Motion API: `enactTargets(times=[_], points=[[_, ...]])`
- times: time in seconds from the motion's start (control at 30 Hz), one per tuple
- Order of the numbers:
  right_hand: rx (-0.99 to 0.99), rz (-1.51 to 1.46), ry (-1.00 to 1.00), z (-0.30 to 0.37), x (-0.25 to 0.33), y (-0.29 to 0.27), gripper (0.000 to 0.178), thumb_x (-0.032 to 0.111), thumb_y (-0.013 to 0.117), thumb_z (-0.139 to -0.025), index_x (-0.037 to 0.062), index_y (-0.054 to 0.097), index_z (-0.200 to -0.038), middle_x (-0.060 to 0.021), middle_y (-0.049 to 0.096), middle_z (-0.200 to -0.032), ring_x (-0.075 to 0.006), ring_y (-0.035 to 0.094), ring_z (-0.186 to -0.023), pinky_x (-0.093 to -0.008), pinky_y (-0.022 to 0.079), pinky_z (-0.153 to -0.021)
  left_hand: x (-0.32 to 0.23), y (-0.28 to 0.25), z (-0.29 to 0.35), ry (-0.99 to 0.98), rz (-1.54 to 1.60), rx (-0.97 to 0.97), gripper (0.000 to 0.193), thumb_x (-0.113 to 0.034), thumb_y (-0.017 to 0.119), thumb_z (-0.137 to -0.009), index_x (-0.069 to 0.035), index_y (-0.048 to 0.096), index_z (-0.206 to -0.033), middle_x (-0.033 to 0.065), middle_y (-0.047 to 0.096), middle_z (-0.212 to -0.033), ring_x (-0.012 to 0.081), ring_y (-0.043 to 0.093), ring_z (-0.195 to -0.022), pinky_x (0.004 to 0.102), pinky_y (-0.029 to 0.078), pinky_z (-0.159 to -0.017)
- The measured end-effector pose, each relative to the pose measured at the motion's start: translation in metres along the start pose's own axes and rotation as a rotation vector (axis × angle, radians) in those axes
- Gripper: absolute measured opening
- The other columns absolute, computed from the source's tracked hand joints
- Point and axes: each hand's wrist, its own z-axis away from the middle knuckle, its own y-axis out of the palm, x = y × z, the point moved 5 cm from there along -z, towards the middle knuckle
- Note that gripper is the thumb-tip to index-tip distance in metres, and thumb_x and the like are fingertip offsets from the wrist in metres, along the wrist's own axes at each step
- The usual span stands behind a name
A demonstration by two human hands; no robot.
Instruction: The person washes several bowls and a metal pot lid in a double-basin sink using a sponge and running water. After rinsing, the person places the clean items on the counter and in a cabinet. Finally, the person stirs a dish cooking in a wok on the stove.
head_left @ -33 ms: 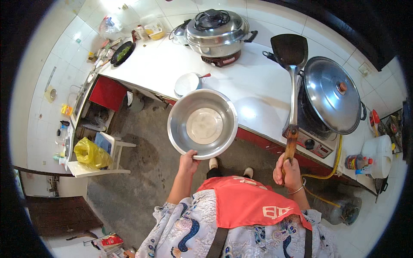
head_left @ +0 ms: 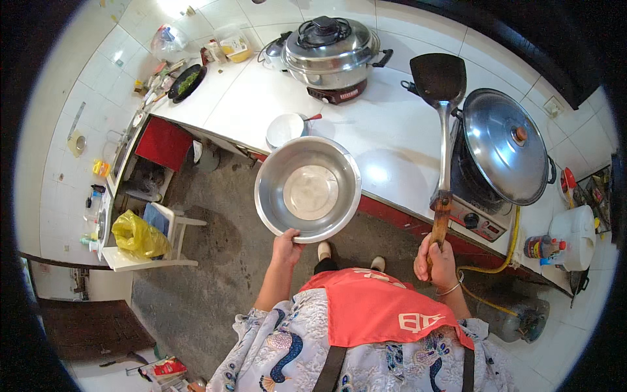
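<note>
My left hand [head_left: 287, 245] grips the near rim of a wide steel basin [head_left: 268, 208], thumb over the edge. The basin is tilted so its inside shows, and nothing is seen in it. In my right hand [head_left: 436, 262] is the wooden handle of a wok spatula [head_left: 445, 140], held upright with its dark blade at the top. Beyond the blade's right side, a wok with a domed metal lid [head_left: 499, 140] sits on an electric cooker [head_left: 480, 222]. A white bowl [head_left: 285, 130] stands on the counter just past the basin, with a red-handled utensil [head_left: 315, 117] by it.
On the white counter [head_left: 241, 98] stand a lidded steel pot [head_left: 332, 55] and a black dish with greens [head_left: 187, 83]. At right are a white bucket [head_left: 573, 236] and bottles [head_left: 543, 247]. A yellow hose [head_left: 506, 258] hangs there. A chair [head_left: 186, 222] with a yellow bag [head_left: 140, 235] is left.
</note>
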Motion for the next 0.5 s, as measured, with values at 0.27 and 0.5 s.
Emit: enactTargets(times=[0.27, 0.5], points=[[-0.063, 0.019, 0.044, -0.045, -0.053, 0.084, 0.022, 0.023, 0.041, -0.093, 0.0056, 0.042, -0.079, -0.0042, 0.042, -0.048, -0.0122, 0.038, -0.034, -0.0262, 0.033, -0.033, -0.093, -0.008, -0.034, 0.029, -0.061, 0.069, 0.012, -0.002, 0.054, -0.076, 0.001, 0.049, -0.086, 0.0086, 0.055, -0.075, 0.0207, 0.056, -0.057, 0.0318, 0.048, -0.045], [-0.061, 0.072, -0.035, -0.099, -0.078, 0.140, 0.028, 0.031, 0.043, -0.093, 0.0060, 0.043, -0.081, -0.0043, 0.043, -0.048, -0.0130, 0.040, -0.035, -0.0274, 0.036, -0.035, -0.165, -0.010, -0.077, 0.057, -0.052, 0.114, 0.009, 0.000, 0.054, -0.073, 0.000, 0.049, -0.081, 0.0062, 0.052, -0.072, 0.0178, 0.055, -0.058, 0.0308, 0.048, -0.045]])
